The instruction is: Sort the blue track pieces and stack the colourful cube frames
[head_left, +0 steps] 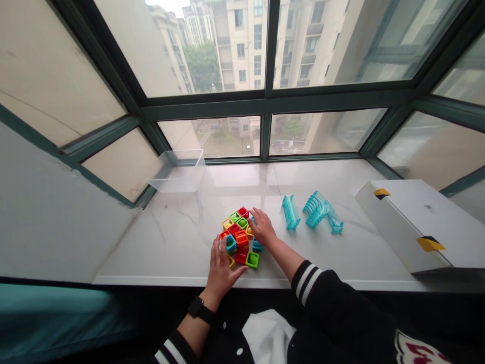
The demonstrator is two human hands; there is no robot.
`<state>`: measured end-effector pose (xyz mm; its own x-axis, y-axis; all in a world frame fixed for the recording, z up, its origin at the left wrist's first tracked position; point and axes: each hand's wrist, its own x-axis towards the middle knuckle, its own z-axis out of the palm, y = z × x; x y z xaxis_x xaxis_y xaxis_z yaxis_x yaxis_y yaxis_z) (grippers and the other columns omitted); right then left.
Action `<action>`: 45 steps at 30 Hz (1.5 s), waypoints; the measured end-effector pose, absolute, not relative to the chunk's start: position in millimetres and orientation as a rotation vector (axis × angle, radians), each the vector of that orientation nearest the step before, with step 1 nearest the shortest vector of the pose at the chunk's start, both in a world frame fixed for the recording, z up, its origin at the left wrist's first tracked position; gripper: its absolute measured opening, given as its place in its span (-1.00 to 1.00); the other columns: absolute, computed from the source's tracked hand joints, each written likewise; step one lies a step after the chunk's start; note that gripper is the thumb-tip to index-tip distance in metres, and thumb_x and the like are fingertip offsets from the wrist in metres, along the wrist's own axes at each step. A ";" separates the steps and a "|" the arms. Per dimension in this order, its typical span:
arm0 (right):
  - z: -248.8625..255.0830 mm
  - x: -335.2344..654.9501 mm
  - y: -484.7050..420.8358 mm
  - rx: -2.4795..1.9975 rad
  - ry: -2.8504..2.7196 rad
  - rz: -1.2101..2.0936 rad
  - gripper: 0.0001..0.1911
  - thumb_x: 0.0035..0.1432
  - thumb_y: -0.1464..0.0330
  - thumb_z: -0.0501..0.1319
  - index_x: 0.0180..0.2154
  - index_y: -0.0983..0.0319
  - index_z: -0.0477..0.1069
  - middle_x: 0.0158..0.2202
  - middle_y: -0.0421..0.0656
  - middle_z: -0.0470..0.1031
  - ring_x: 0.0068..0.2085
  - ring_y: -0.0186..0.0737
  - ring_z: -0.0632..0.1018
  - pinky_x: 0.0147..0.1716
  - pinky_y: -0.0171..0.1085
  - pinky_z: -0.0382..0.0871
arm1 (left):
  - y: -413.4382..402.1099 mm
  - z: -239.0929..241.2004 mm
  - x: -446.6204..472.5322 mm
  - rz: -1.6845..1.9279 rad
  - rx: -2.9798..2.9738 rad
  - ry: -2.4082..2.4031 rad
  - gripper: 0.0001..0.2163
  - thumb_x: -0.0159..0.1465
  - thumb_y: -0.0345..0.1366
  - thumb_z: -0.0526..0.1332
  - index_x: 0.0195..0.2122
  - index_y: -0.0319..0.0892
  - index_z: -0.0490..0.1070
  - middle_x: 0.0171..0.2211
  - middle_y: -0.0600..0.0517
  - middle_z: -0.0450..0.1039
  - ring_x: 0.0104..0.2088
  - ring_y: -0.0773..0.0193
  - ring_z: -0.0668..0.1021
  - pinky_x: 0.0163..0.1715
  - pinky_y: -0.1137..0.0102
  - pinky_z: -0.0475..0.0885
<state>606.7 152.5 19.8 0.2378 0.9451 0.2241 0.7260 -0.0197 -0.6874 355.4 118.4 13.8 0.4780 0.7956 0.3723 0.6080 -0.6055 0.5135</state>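
Observation:
A cluster of small hollow plastic blocks in red, green, yellow, orange and blue lies on the white sill, close to its front edge. My left hand [222, 265] is at the near left side of the pile, fingers spread, fingertips by a blue block [231, 244]. On the far right side, my right hand [262, 227] reaches over the pile with its fingers apart; part of a yellow block is hidden beneath it. A green block [252, 260] sits at the near right corner, beside a red block [241, 256]. An orange block [241, 238] rests on top in the middle.
Right of the pile lie a straight translucent blue track piece [290, 213] and curved blue pieces [316, 208]. A clear plastic bin [182, 174] stands at the back left. A large white box [428, 217] with black-and-yellow tabs occupies the right end. Windows border the marble-patterned sill [182, 253].

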 end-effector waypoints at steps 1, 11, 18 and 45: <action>24.4 607.0 165.8 -1.815 -1.581 0.438 -0.45 0.49 0.06 -0.02 0.37 0.06 0.32 0.42 -0.05 0.30 0.45 0.11 0.22 0.44 0.19 0.01 | 117.9 10.3 357.5 0.837 2.415 1.191 0.12 0.18 0.09 0.47 0.54 -0.07 -0.28 0.53 -0.37 -0.21 0.51 -0.35 0.01 0.36 -0.24 0.20; 29.6 575.6 184.2 -1.824 -1.664 0.628 -0.51 0.51 0.05 0.00 0.24 0.04 0.49 0.42 -0.07 0.28 0.39 0.05 0.34 0.37 0.04 0.21 | 160.4 -4.9 326.0 0.789 2.373 1.291 0.17 0.13 0.14 0.47 0.54 -0.05 -0.29 0.44 -0.36 0.09 0.42 -0.35 0.24 0.32 -0.24 0.27; 35.8 546.9 179.4 -1.847 -1.645 0.697 -0.52 0.48 0.09 0.10 0.27 0.14 0.45 0.45 0.04 0.19 0.42 0.09 0.28 0.38 0.05 0.19 | 177.4 0.3 289.9 0.682 2.292 1.210 0.16 0.17 0.15 0.44 0.55 -0.07 -0.33 0.43 -0.35 0.13 0.39 -0.31 0.31 0.31 -0.19 0.31; 13.9 727.2 84.8 -1.784 -0.521 0.615 -0.34 0.37 -0.04 -0.04 0.33 0.14 0.30 0.36 -0.01 0.38 0.36 -0.02 0.40 0.33 -0.07 0.28 | 164.3 38.7 613.9 0.360 1.158 1.002 -0.38 0.43 0.11 0.13 0.40 -0.10 0.13 0.36 -0.24 0.30 0.36 -0.01 0.37 0.28 0.15 0.33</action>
<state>727.2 84.8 13.9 0.7665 0.6249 -0.1481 0.0426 -0.2796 -0.9592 613.9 164.3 38.7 0.5405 0.6990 -0.4683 0.2409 0.4047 0.8821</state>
